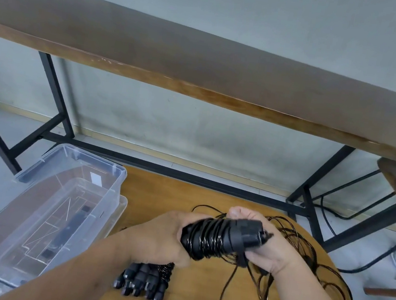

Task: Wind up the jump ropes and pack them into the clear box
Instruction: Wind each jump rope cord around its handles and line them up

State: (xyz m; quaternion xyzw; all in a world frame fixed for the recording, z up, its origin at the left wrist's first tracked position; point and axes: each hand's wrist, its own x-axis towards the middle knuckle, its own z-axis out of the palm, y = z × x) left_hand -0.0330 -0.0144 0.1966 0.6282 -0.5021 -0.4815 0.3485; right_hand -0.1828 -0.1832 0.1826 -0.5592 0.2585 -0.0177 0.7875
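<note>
Both hands are clamped on one jump rope [220, 238], held above the round wooden tabletop [160, 195]. The left hand [168, 236] grips the near-left end of its paired black handles, and the right hand [255, 243] holds the far-right end, thumb on top. Thin black cord is wrapped in tight turns round the handles, so the winding step looks to be under way and not finished. A good deal of loose cord [302, 264] lies in tangled loops on the tabletop to the right and trails down from the bundle.

Just below the left hand, a cluster of wound ropes [146, 284] rests on the tabletop, their handle ends pointing toward the near edge. The clear box [64, 197] stands open at the left; whether any rope lies inside I cannot tell.

The next move probably calls for drawing the slack in turn by turn, keeping tension so the coils do not slip, and freeing any snag in the loops.
</note>
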